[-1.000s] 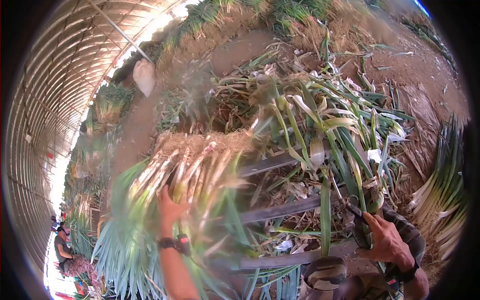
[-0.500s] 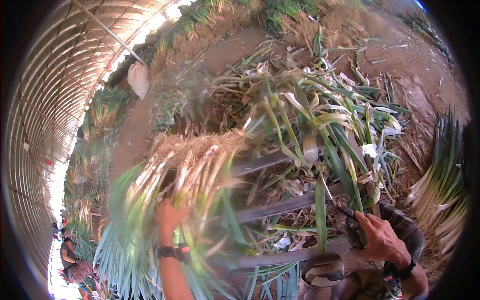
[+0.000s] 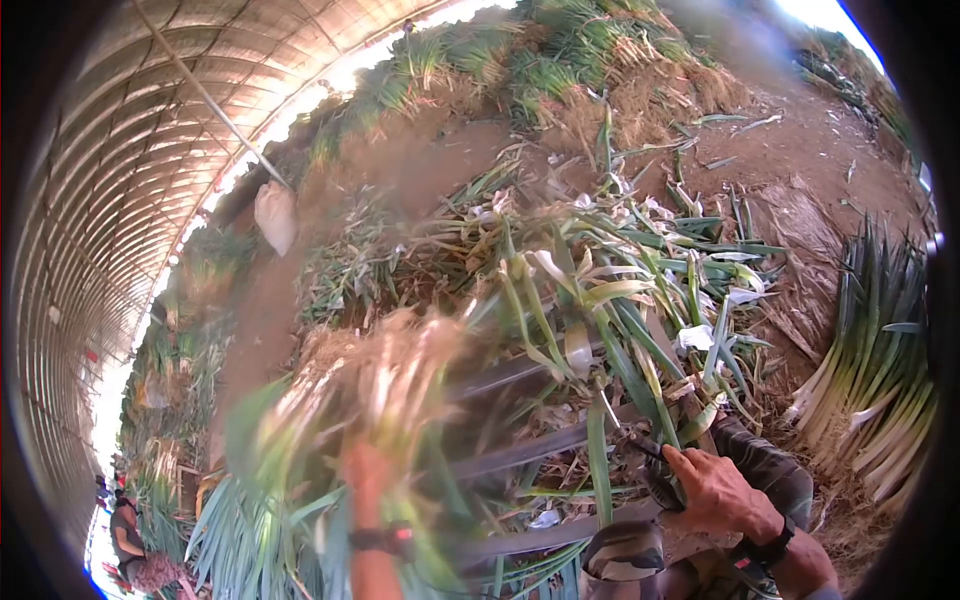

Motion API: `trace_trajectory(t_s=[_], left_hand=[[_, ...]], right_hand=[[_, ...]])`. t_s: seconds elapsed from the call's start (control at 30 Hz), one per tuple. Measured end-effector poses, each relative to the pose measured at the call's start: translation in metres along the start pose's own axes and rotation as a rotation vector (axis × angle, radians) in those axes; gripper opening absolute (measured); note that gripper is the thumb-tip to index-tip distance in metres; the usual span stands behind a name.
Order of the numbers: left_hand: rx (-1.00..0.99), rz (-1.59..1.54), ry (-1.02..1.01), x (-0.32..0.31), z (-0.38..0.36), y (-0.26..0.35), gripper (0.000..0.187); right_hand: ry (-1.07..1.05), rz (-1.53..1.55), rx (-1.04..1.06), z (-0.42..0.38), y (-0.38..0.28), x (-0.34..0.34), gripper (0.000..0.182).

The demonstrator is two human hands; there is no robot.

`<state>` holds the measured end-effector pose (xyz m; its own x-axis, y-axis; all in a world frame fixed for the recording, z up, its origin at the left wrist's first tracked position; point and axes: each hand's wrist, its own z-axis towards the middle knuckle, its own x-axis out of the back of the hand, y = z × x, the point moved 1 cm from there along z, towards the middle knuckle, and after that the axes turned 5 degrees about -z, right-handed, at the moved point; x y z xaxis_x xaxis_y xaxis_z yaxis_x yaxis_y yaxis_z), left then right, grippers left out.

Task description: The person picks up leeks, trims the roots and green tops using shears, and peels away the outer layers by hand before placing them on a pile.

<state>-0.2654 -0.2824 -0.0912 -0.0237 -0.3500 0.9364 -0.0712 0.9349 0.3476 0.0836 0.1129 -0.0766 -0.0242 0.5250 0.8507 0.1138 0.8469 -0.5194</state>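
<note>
Left hand (image 3: 365,470) first: we have it raised in front of us, smeared by motion, pressed up into the lower stalks of a bundle of green onions (image 3: 375,400). We cannot tell whether its fingers wrap the stalks or only push against them, because the blur swallows them. A dark watch (image 3: 385,540) sits on that wrist. From the hand the bundle runs up and away, its long axis close to upright in the view and leaning slightly to the right: pale stalks and a brown tuft of roots at the far top, green leaves (image 3: 250,530) hanging down past the wrist toward us and to the left. So the bundle lies directly above and beyond our left hand, touching it.

Our right hand (image 3: 715,495) is well apart, low on the right, closed around the dark handles of a pair of shears (image 3: 645,450) whose tip points up and left toward the bundle. It rests near our knee (image 3: 625,550) in camouflage cloth. The left hand is plainly the nearer one to the bundle.

Further out, dark slats (image 3: 520,455) cross between the two hands, covered with cut leaves and trimmings (image 3: 620,290). Cleaned onions (image 3: 870,380) lie stacked on the ground at far right. Another person (image 3: 125,540) works at lower left under the tunnel roof.
</note>
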Motion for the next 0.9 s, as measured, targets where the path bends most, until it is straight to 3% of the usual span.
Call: trace_trajectory(t_s=[0.07,0.13,0.27,0.33,0.4,0.43,0.53,0.57,0.67,0.73,0.9], left_hand=[[-0.088,0.261,0.07,-0.032,0.004,0.012,0.056],[-0.059,0.266,-0.077,-0.057,-0.004,0.037,0.054],[-0.022,0.199,-0.046,-0.093,-0.063,0.11,0.072],[-0.28,0.35,0.306,-0.119,-0.107,0.128,0.078],[-0.047,-0.247,-0.423,-0.106,-0.119,0.14,0.072],[-0.334,0.051,-0.306,-0.096,-0.135,0.149,0.066],[-0.501,-0.057,-0.37,-0.08,-0.154,0.134,0.064],[-0.581,-0.168,-0.302,-0.103,-0.14,0.098,0.069],[-0.433,0.059,-0.143,-0.065,-0.146,0.072,0.077],[-0.223,0.02,-0.341,-0.055,-0.141,0.04,0.086],[-0.332,0.264,-0.335,-0.052,-0.175,0.028,0.076]], right_hand=[[-0.002,0.002,-0.007,-0.001,0.005,-0.005,0.093],[0.017,-0.004,-0.014,-0.004,0.01,-0.01,0.097],[0.047,-0.037,-0.019,-0.004,0.007,-0.014,0.095],[0.057,-0.063,-0.015,-0.003,0.003,-0.012,0.092],[0.055,-0.066,-0.009,-0.002,0.001,-0.013,0.093],[0.052,-0.061,-0.007,-0.001,0.001,-0.012,0.093],[0.046,-0.051,0.003,-0.002,0.0,-0.013,0.093],[0.049,-0.053,0.005,-0.002,0.0,-0.013,0.093],[0.04,-0.046,0.002,-0.002,0.0,-0.013,0.092],[0.042,-0.057,-0.003,-0.002,0.003,-0.014,0.092],[0.053,-0.045,-0.006,-0.004,0.006,-0.017,0.091]])
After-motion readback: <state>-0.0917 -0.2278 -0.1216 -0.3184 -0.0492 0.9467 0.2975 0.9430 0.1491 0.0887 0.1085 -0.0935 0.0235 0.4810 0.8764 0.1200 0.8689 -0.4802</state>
